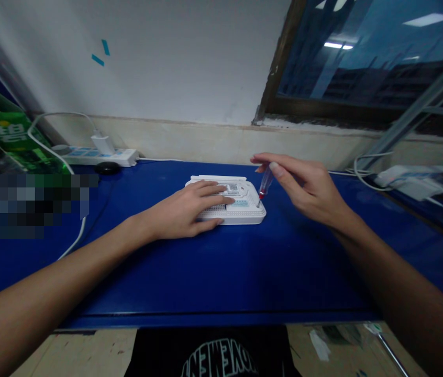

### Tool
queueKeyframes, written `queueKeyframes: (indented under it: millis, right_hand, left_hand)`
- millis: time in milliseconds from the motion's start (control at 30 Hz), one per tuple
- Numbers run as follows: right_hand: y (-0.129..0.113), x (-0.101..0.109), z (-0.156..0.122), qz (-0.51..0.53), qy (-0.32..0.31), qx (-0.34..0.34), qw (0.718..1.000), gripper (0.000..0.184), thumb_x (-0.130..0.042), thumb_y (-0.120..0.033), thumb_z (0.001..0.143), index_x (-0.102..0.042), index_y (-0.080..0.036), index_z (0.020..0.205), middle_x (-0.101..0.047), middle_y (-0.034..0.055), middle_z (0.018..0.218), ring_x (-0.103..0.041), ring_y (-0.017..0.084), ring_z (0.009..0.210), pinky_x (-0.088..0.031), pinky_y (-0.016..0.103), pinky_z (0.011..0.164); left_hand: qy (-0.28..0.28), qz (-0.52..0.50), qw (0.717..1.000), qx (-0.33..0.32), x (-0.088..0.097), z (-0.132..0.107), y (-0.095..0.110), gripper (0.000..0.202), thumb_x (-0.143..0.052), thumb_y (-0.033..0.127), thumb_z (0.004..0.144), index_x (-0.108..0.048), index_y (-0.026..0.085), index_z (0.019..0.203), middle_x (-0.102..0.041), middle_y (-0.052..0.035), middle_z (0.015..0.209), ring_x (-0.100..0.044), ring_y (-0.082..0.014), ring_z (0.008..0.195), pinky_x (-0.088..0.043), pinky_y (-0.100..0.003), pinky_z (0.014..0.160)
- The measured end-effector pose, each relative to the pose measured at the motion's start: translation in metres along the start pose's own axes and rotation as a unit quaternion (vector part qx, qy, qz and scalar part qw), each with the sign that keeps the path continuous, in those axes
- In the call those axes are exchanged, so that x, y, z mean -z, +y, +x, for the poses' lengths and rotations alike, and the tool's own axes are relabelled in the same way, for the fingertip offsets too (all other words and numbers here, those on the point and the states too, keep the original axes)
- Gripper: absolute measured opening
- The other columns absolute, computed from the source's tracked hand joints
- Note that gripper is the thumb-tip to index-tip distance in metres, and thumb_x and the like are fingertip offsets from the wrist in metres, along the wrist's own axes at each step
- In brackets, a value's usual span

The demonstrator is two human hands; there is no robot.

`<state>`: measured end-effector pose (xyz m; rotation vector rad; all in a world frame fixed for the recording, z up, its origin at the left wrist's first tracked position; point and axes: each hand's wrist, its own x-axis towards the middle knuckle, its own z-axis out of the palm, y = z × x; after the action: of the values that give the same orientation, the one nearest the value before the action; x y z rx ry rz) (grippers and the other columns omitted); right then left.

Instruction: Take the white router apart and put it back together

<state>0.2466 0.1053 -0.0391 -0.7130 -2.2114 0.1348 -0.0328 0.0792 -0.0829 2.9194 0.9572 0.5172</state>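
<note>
A white router [245, 213] lies flat on the blue table, its vented, labelled face up. Across its left part my left hand [196, 207] rests with fingers spread, the thumb along the near edge. My right hand [308, 186] pinches the top of a small screwdriver [265, 182] with a clear and red handle between thumb and fingers. The screwdriver stands tilted, its tip at the router's right corner. Whether the tip sits in a screw is too small to tell.
A power strip [125, 156] with a white plug [103, 144] stands by the wall, a black round object [107, 168] before it. Green bottles [5, 131] are at the left, with a white cable [81, 233]. White adapters [406, 180] lie at the right, below a window [363, 63].
</note>
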Motion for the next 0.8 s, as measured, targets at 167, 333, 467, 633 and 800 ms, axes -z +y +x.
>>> queueKeyframes:
  millis: [167, 333, 467, 633, 800]
  right_hand:
    - [0.0016, -0.0004, 0.0005, 0.029, 0.052, 0.011, 0.998, 0.021, -0.066, -0.033, 0.093, -0.076, -0.030, 0.111, -0.077, 0.0048, 0.104, -0.071, 0.026, 0.093, -0.056, 0.047, 0.088]
    - [0.0035, -0.0016, 0.0025, -0.037, 0.077, 0.053, 0.995, 0.019, -0.070, -0.033, 0.091, -0.078, -0.030, 0.108, -0.075, 0.0062, 0.088, -0.066, 0.026, 0.088, -0.052, 0.046, 0.082]
    - [-0.0001, -0.0039, 0.0028, -0.015, 0.030, 0.065, 0.997, 0.035, -0.051, -0.025, 0.100, -0.066, -0.030, 0.132, -0.074, 0.0060, 0.117, -0.064, 0.026, 0.105, -0.048, 0.050, 0.094]
    - [0.0004, -0.0069, 0.0021, 0.001, 0.062, 0.065, 0.996, 0.029, -0.062, -0.024, 0.095, -0.072, -0.032, 0.120, -0.076, 0.0039, 0.100, -0.065, 0.025, 0.090, -0.051, 0.046, 0.085]
    - [0.0062, -0.0050, 0.0015, -0.048, 0.109, 0.060, 0.991, 0.018, -0.072, -0.032, 0.088, -0.079, -0.030, 0.106, -0.065, 0.0045, 0.077, -0.060, 0.023, 0.078, -0.049, 0.041, 0.072]
  left_hand:
    - [0.007, -0.009, 1.000, 0.000, 0.0002, 0.0006, 0.0005, 0.048, -0.058, 0.037, 0.097, -0.051, 0.027, 0.144, -0.044, -0.0102, 0.156, -0.039, -0.0305, 0.145, -0.031, -0.053, 0.120]
    - [0.001, -0.008, 1.000, 0.009, -0.0005, 0.0002, 0.0001, 0.049, -0.057, 0.038, 0.098, -0.050, 0.026, 0.145, -0.043, -0.0104, 0.156, -0.037, -0.0299, 0.146, -0.029, -0.053, 0.121]
    - [0.011, -0.013, 1.000, 0.003, -0.0012, 0.0005, 0.0000, 0.049, -0.058, 0.038, 0.097, -0.051, 0.026, 0.144, -0.044, -0.0104, 0.156, -0.038, -0.0301, 0.145, -0.030, -0.054, 0.120]
    - [0.009, -0.002, 1.000, 0.004, -0.0016, 0.0006, -0.0002, 0.049, -0.057, 0.038, 0.097, -0.049, 0.027, 0.145, -0.043, -0.0099, 0.157, -0.038, -0.0300, 0.145, -0.031, -0.054, 0.120]
    - [0.002, 0.004, 1.000, 0.012, -0.0020, -0.0004, 0.0003, 0.049, -0.055, 0.039, 0.098, -0.049, 0.027, 0.145, -0.042, -0.0104, 0.157, -0.036, -0.0299, 0.146, -0.031, -0.053, 0.120]
